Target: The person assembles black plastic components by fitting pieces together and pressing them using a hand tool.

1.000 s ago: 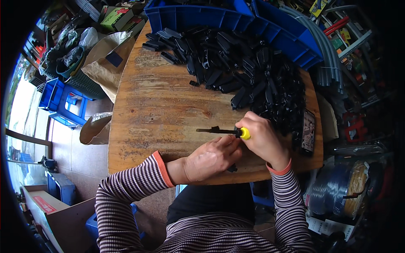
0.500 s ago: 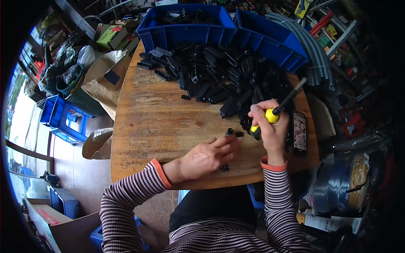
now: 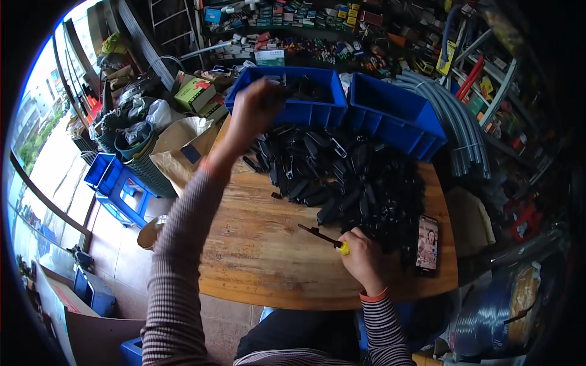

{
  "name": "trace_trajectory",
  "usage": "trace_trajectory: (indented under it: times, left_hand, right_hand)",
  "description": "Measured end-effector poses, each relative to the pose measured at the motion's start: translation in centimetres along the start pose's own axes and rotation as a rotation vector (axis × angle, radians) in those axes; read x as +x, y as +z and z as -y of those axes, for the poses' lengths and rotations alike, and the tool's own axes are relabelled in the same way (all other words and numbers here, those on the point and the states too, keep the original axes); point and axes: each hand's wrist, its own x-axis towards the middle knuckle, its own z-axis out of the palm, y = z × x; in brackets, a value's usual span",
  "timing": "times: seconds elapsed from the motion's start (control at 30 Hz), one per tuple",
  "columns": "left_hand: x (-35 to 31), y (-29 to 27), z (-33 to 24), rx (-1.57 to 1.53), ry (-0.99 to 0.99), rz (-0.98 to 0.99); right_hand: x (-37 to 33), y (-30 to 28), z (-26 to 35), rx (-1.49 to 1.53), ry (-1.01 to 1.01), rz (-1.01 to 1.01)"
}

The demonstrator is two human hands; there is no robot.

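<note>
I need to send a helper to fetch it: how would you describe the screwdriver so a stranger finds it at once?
Start at the round wooden table heaped with black plastic parts. At its near edge, the right hand rests on the wood left of a smartphone, gripping the yellow-handled screwdriver. Its yellow handle and thin dark shaft, pointing left over bare wood, set it apart from the all-black parts.

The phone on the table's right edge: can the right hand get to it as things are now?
Probably yes. The phone lies flat just right of the right hand, with nothing between them. But that hand is closed on a yellow-handled screwdriver, so it would likely have to put that down first.
</note>
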Motion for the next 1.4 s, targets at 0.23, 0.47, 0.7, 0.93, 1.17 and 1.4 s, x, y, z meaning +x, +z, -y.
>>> trace_trajectory:
  times: [0.23,0.47,0.7,0.93,1.17,1.4]
  left_hand:
    - [1.1,6.1,0.2,0.342,0.213,0.192]
    - [-16.9,10.7,-7.6,0.322,-0.108,0.469]
    - [-18.6,5.7,-8.5,0.218,-0.197,0.364]
    - [-21.5,6.1,-14.2,0.363,0.346,0.452]
    - [-23.4,6.8,-16.2,0.224,0.364,0.561]
    - [-23.1,6.4,-16.0,0.233,0.374,0.678]
  right_hand:
    - [0.0,-0.1,-0.1,0.017,-0.039,-0.109]
    - [0.3,-1.4,-0.1,0.263,-0.106,-0.583]
    - [-1.1,-2.1,0.0,0.381,0.022,-0.493]
    - [-1.4,-2.2,0.6,0.304,-0.047,-0.319]
    - [-1.5,-1.3,1.3,0.239,-0.119,-0.162]
    - [-1.2,-1.1,2.6,0.138,-0.156,-0.019]
